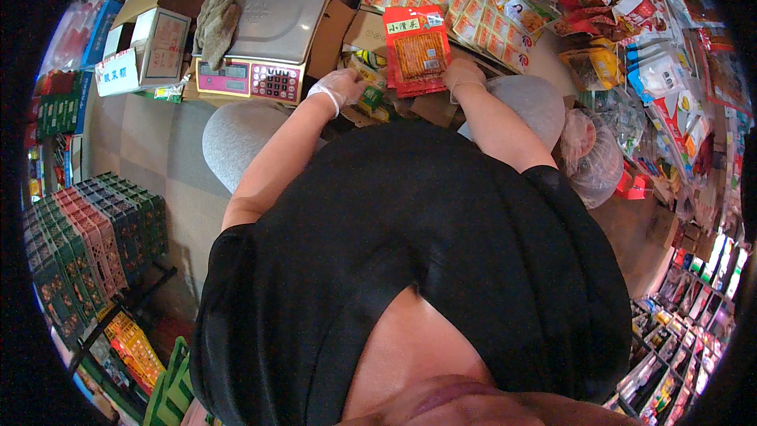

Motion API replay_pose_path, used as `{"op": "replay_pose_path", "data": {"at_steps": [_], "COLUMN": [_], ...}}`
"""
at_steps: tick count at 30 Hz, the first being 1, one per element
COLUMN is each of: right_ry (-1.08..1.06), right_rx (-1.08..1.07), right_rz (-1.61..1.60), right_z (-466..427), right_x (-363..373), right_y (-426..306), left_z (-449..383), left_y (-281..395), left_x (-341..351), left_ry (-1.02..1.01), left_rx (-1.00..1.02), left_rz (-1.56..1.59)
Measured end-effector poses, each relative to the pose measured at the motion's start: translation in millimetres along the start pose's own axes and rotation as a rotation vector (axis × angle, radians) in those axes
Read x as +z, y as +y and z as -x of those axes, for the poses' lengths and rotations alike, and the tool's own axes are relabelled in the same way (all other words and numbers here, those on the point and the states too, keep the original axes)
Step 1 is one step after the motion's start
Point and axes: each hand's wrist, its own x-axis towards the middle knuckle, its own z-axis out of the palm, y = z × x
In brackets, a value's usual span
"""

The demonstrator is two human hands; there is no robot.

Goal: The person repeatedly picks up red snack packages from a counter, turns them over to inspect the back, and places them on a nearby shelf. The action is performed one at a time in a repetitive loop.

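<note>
My left hand (343, 89), in a thin clear glove, reaches over a carton beside green and yellow packets (372, 94); whether its fingers grip one is unclear. At the right edge of a red food packet (418, 50) is my right hand (464, 76), also gloved, with its fingertips partly hidden against the packet. The red packet has a clear window showing brown food and seems to lie over further red packets. Left of my left hand stands a digital weighing scale (272, 18) with a metal pan, a grey-brown cloth (217, 26) draped on the pan's left side.
Sheets of orange and cream stickers (491, 26) lie beyond my right hand. An open white carton (159, 47) stands left of the scale. Bagged foods (656, 71) crowd the right side, near a clear plastic bag (591, 157). Stacked plastic crates (100, 231) stand at the lower left.
</note>
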Motion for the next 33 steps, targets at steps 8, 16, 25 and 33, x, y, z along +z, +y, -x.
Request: {"op": "replay_pose_path", "data": {"at_steps": [8,16,25,33], "right_ry": [0.005,-0.09,-0.424,-0.656], "right_rx": [-0.136,-0.369,-0.641,-0.765], "right_rz": [-0.098,-1.62,-1.706,-1.93], "right_z": [-28.7,46.8,100.5,119.4], "right_x": [8.7,-64.2,-116.4,-140.7], "right_y": [14.7,-54.3,-31.2,-27.4], "left_z": [4.2,4.4,33.6,71.8], "left_y": [5.6,18.3,50.2,97.2], "left_x": [-4.1,-24.1,-50.9,-92.2], "left_ry": [-0.007,-0.022,0.002,0.058], "left_rx": [0.024,-0.294,0.165,0.256], "left_rz": [0.019,1.174,1.803,1.737]}}
